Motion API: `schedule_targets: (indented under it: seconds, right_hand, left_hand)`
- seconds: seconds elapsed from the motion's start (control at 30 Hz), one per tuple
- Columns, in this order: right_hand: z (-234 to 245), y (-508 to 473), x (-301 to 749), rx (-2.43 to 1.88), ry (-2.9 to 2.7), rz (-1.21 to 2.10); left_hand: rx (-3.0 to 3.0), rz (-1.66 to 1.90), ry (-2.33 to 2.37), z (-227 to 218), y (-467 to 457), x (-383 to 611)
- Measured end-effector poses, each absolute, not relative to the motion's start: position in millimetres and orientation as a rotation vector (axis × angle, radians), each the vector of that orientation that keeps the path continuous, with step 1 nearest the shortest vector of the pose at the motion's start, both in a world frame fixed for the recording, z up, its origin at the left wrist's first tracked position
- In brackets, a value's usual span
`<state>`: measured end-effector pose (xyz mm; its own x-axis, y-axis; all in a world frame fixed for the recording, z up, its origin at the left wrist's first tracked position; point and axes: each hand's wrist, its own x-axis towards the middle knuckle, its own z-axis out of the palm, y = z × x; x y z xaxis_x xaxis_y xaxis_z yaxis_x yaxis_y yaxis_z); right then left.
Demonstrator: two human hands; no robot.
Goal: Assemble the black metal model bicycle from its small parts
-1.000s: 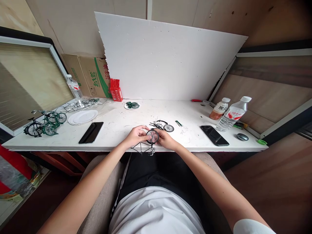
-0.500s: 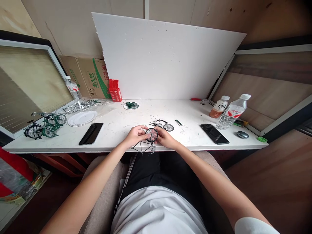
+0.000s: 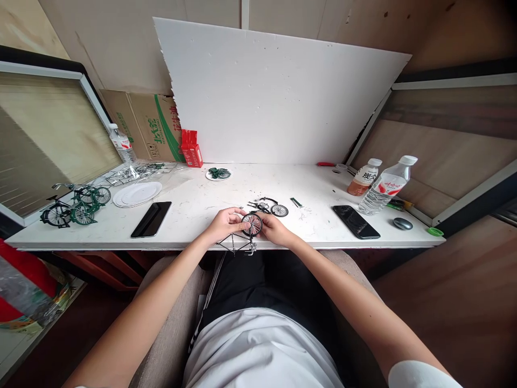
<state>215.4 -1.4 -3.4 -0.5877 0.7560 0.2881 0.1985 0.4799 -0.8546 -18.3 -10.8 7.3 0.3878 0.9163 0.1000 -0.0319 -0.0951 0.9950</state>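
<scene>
A small black model-bicycle wheel (image 3: 252, 224) with red spokes sits between both my hands at the table's front edge. My left hand (image 3: 224, 223) pinches it from the left. My right hand (image 3: 273, 229) grips it from the right. A thin wire bicycle frame (image 3: 237, 245) hangs below the wheel, over the table edge. Just behind the hands lie a second small wheel (image 3: 279, 210) and several loose black parts (image 3: 260, 205) on the white table (image 3: 194, 207).
Two black phones (image 3: 151, 219) (image 3: 356, 221) lie left and right of my hands. Finished green model bicycles (image 3: 72, 205) and white plates (image 3: 137, 194) are at the left. Two bottles (image 3: 383, 186) and a mouse (image 3: 403, 223) are at the right. A white foam board (image 3: 278, 97) leans behind.
The hands and the wheel have stayed almost in place; the view has shifted slightly.
</scene>
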Motion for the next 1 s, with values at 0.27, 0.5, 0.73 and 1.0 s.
schedule_targets:
  seconds: [0.27, 0.5, 0.73, 1.0]
  right_hand:
    - [-3.0, -5.6, 213.7, -0.724, -1.937, 1.224]
    - [-5.7, -1.3, 217.5, -0.759, -2.063, 1.094]
    - [-10.1, 2.3, 219.4, -0.770, -2.114, 1.054]
    - [-7.2, -1.4, 216.5, -0.761, -2.046, 1.166]
  left_hand:
    - [1.388, 1.016, 0.867, 6.3, -10.4, -18.8]
    - [1.451, 0.987, 0.847, 3.2, -9.0, -20.0]
    - [1.506, 0.969, 0.858, 4.3, -9.7, -20.8]
    - [1.448, 0.989, 0.870, 2.4, -8.4, -20.5]
